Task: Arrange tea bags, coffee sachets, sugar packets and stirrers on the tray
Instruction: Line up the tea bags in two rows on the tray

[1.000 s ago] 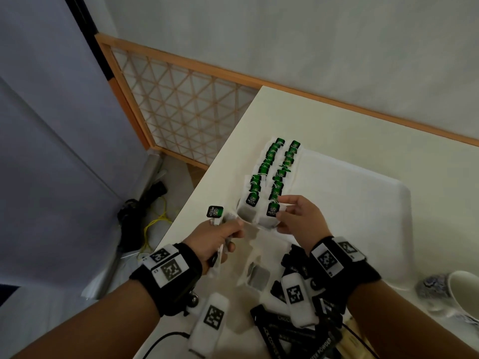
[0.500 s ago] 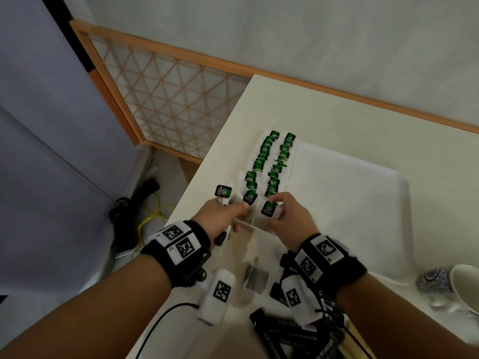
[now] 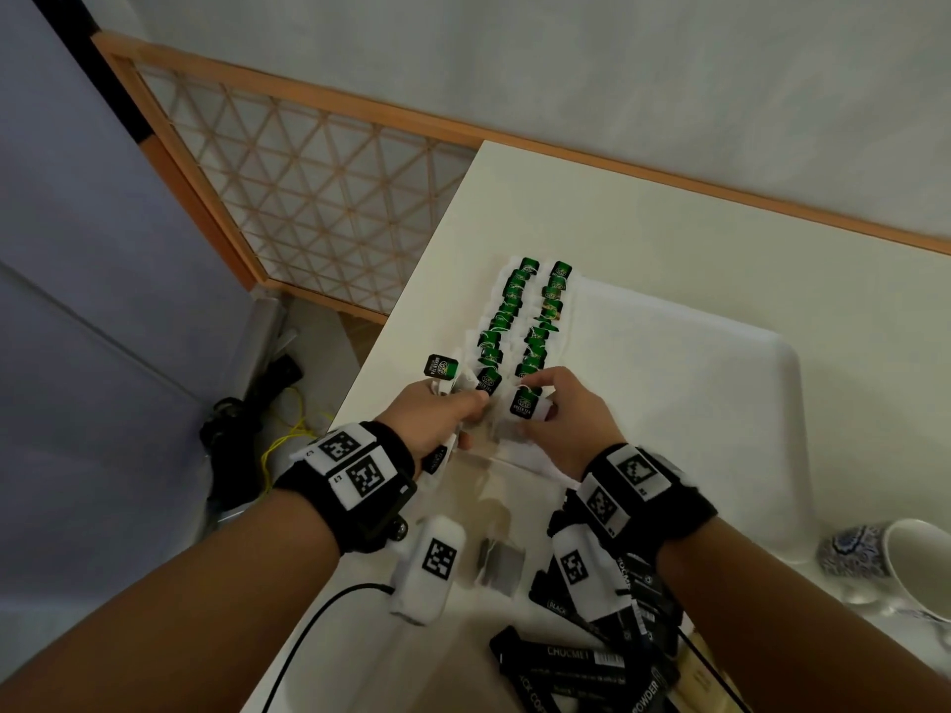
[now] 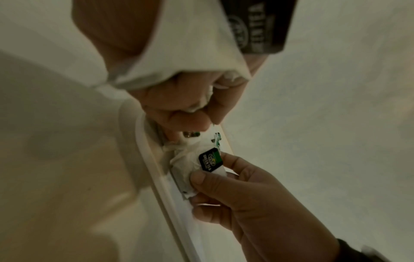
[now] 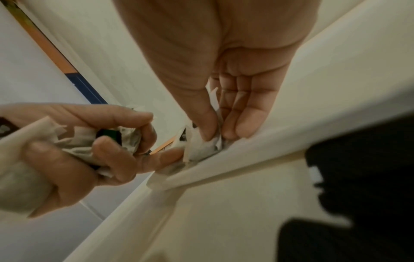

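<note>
White tray is carrying two rows of tea bags along its left edge; right hand is pinching one bag there, left hand clutching several.

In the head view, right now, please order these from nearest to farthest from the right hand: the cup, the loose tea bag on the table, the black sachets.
From the right hand:
1. Loose tea bag, toward the person, left of the wrist.
2. Black sachets, at the near table edge.
3. Cup, far right, beyond the tray.
</note>
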`<state>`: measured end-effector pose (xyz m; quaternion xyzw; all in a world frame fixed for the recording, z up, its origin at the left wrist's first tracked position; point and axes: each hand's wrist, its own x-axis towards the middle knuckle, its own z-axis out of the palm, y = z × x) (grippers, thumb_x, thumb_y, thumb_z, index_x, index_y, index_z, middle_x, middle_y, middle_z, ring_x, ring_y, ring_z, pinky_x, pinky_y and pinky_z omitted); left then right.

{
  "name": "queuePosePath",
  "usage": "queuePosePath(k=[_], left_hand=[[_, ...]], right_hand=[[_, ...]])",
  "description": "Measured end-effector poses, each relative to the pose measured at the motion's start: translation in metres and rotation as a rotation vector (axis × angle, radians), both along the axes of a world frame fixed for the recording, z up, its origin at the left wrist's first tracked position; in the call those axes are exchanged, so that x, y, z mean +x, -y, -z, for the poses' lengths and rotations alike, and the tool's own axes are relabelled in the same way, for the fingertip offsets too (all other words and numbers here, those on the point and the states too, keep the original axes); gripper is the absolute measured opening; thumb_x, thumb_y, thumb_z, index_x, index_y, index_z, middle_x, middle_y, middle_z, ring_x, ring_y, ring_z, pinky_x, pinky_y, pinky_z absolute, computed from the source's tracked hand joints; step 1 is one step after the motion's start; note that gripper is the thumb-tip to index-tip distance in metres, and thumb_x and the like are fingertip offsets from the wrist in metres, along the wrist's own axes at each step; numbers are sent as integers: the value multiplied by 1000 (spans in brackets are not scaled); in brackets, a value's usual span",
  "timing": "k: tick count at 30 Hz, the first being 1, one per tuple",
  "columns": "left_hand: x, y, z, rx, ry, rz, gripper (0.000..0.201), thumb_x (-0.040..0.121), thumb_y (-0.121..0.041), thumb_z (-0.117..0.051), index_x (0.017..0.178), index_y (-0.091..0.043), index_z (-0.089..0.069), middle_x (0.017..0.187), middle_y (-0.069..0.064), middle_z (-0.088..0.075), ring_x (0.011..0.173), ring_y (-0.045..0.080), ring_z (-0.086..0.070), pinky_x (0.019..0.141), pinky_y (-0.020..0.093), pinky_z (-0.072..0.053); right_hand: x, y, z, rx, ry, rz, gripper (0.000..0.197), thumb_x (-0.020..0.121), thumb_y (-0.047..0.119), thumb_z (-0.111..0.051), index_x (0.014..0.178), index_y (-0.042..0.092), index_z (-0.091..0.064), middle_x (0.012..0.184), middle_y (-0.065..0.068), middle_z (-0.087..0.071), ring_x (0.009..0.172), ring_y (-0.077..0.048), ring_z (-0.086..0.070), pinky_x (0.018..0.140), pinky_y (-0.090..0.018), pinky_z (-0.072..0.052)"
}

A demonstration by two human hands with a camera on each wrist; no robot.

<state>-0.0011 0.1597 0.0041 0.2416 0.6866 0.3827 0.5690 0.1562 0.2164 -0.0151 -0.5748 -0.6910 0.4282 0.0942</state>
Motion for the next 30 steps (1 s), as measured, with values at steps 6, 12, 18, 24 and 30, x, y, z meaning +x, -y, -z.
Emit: queuePosePath(k=[6, 12, 18, 24, 30], left_hand=[[-2, 2, 0, -31, -3, 34, 30, 88, -21, -62, 101, 6, -65, 84, 13, -64, 46, 13, -52, 40, 14, -37], [-8, 21, -1, -60, 97, 21, 14, 91, -22, -60, 93, -8, -63, 89, 5, -67, 43, 8, -49, 38, 17, -35], [-16, 49, 7, -112, 112, -10, 13, 91, -23, -60, 93, -10, -62, 82, 2, -69, 43, 9, -45, 37, 17, -33], [-16, 59, 10, -142, 145, -16, 11, 91, -23, -60, 93, -12, -61, 83, 1, -71, 44, 9, -46, 38, 16, -33], [-8, 61, -7, -142, 155, 206, 23, 90, -15, -53, 68, -10, -59, 48, 3, -56, 33, 9, -42, 39, 14, -28]], right_hand=[[1, -4, 1, 17, -22, 4, 32, 86, 13, -61, 114, 26, -51, 68, -1, -55, 76, -22, -61, 66, -30, -47], [5, 4, -2, 210, 13, -11, 32, 84, 24, -64, 111, 30, -49, 88, 7, -52, 73, -6, -52, 60, -17, -37], [10, 49, -14, 154, 104, -709, 33, 84, 14, -57, 110, 34, -62, 101, 9, -51, 85, -3, -49, 80, -25, -44], [-3, 62, -16, 185, 319, -1006, 28, 88, 20, -51, 108, 31, -66, 102, 4, -52, 101, -18, -53, 76, -28, -40], [3, 52, -44, -21, -317, -534, 23, 81, 0, -65, 82, 22, -73, 72, 24, -65, 69, 5, -60, 71, -10, -45]])
